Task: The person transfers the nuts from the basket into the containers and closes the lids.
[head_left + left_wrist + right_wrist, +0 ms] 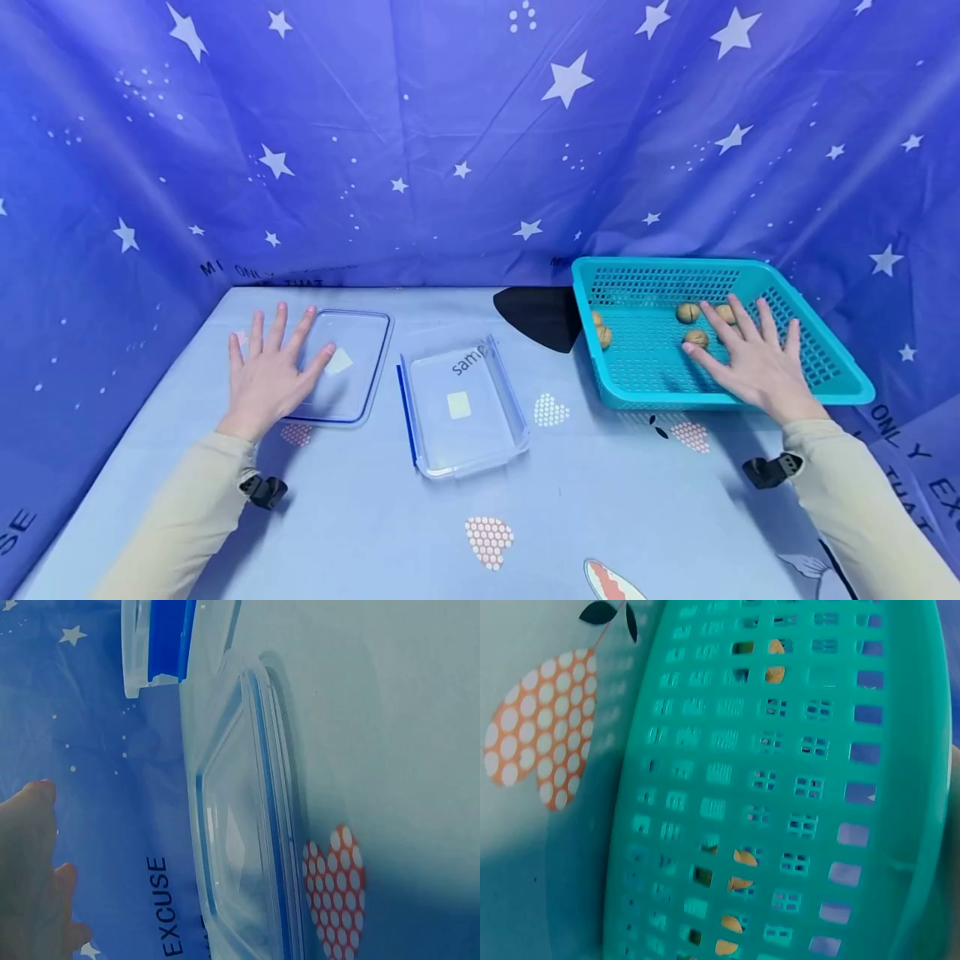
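So on the far left, the left hand [272,368] was spread flat with the fingers straight, lying on the left part of a clear lid [342,367] with a blue rim, not gripping anything, just resting on it. The lid sat flat on the pale blue tablecloth [360,517] and had a small whitish sticker showing through it. From the left wrist view you mostly got the lid's edge [259,825] up close and a red dotted heart print on the cloth beside it.

Just right of the lid, near the middle of the table, was the matching clear container [463,410], open side up, with its own little sticker on the bottom and some writing on the far wall.

Further right was a teal plastic basket [840,379] with holes all over, holding a few walnuts [687,312]. The right hand [753,358] was inside it, fingers straight and fanned out, palm down over the nuts. It touched or almost touched a couple, holding none. The right wrist camera only caught the basket's side wall [780,787], nuts peeking through the holes.
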Demonstrator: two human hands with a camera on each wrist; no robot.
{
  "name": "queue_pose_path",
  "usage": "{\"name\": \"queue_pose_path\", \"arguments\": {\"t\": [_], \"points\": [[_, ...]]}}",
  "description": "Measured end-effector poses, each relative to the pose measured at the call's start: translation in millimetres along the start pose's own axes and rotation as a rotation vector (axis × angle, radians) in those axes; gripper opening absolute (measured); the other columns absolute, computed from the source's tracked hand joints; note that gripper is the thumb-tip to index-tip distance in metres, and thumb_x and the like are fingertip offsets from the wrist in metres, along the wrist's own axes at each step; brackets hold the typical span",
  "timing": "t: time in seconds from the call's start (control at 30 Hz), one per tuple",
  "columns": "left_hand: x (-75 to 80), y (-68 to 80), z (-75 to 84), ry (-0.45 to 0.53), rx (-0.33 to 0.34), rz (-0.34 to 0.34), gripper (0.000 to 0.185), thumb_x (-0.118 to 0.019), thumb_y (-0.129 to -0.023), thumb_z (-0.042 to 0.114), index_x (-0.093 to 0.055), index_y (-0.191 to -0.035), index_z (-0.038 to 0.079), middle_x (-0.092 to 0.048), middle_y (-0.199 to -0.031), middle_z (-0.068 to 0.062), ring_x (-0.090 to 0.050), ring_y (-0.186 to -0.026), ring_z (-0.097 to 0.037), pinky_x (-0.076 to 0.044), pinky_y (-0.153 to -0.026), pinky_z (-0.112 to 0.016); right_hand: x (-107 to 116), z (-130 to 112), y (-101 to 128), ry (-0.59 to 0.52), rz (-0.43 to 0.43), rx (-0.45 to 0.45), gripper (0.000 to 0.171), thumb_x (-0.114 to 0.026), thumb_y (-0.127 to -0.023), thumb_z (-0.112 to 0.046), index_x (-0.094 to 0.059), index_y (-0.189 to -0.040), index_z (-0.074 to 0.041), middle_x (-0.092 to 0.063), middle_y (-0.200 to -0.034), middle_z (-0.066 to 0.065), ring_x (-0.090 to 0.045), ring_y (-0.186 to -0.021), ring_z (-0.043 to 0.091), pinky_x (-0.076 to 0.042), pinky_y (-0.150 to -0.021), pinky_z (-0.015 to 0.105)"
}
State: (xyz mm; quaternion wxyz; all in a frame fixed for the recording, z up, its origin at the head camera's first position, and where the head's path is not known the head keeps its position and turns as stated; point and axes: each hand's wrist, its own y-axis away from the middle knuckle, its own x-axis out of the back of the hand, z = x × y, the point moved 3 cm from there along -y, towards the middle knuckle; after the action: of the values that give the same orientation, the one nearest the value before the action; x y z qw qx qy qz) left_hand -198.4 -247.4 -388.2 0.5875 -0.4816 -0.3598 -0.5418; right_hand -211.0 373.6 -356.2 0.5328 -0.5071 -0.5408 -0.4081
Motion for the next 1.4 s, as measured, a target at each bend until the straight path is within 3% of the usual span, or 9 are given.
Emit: {"name": "queue_pose_path", "arguments": {"t": [0.37,0.7,1.07,1.23,1.4], "points": [[-8.6,3.5,12.3,-0.034,-0.025,-0.044,0.074,-0.03,-0.096,0.065,-0.012,-0.157,0.026,-0.005,-0.159,-0.02,0.009,-0.142,-0.042,0.012,-0.106,-0.068,-2.6,3.8,-0.4,-0.005,-0.019,-0.005,0.081,-0.044,-0.096,-0.058,-0.005,-0.157,-0.022,0.004,-0.159,0.021,0.025,-0.138,0.04,0.024,-0.098,0.069],[-34.1,12.4,51.3,-0.099,-0.145,-0.126,0.076,-0.031,-0.094,0.069,-0.02,-0.156,0.027,-0.015,-0.159,-0.015,-0.003,-0.144,-0.04,0.006,-0.11,-0.064,-1.8,2.8,-3.2,-0.02,0.001,0.009,0.078,-0.04,-0.097,-0.058,-0.006,-0.157,-0.023,0.004,-0.159,0.022,0.023,-0.139,0.039,0.024,-0.099,0.067],[-42.2,31.8,89.5,0.022,-0.258,-0.188,0.072,-0.036,-0.096,0.064,-0.018,-0.156,0.029,-0.022,-0.157,-0.014,-0.015,-0.142,-0.043,-0.004,-0.11,-0.066,-0.7,-3.8,-0.8,-0.053,0.048,0.045,0.072,-0.04,-0.1,-0.052,-0.012,-0.157,-0.02,0.001,-0.159,0.021,0.018,-0.141,0.039,0.022,-0.102,0.066],[-47.5,37.0,101.2,0.074,-0.269,-0.228,0.081,-0.039,-0.094,0.065,-0.013,-0.157,0.021,-0.019,-0.157,-0.012,-0.019,-0.141,-0.041,-0.005,-0.111,-0.064,2.0,-6.2,-0.7,-0.069,0.066,0.056,0.07,-0.04,-0.1,-0.051,-0.014,-0.157,-0.019,0.001,-0.159,0.02,0.016,-0.142,0.039,0.02,-0.103,0.065],[-55.7,36.6,106.6,0.106,-0.28,-0.225,0.089,-0.042,-0.093,0.065,-0.008,-0.157,0.012,-0.015,-0.158,-0.013,-0.019,-0.142,-0.038,-0.007,-0.112,-0.063,4.2,-8.8,1.0,-0.103,0.075,0.104,0.066,-0.041,-0.101,-0.046,-0.019,-0.156,-0.016,-0.003,-0.159,0.022,0.012,-0.143,0.039,0.015,-0.106,0.065]]}}
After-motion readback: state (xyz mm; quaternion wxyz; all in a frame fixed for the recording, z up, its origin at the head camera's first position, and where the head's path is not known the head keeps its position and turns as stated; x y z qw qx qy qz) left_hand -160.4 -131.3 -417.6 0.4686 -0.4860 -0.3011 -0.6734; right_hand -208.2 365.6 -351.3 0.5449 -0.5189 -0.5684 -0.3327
